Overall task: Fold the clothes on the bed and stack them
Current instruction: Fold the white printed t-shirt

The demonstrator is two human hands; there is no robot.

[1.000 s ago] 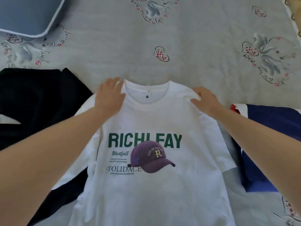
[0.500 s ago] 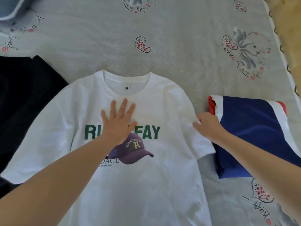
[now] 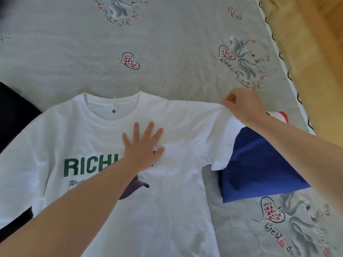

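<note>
Now: white T-shirt (image 3: 176, 210) lies face-up on bed (image 3: 167, 43). L hand (image 3: 143, 145) flat, fingers spread, pressing chest. R hand (image 3: 243, 106) pinches sleeve edge, pulled out over folded blue garment (image 3: 259, 173). Black clothes (image 3: 14, 112) at left.

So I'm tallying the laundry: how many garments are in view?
3. A white tee lies spread in the middle, a folded blue garment sits to its right, and a black one lies at the left edge. More may lie out of frame.
</note>
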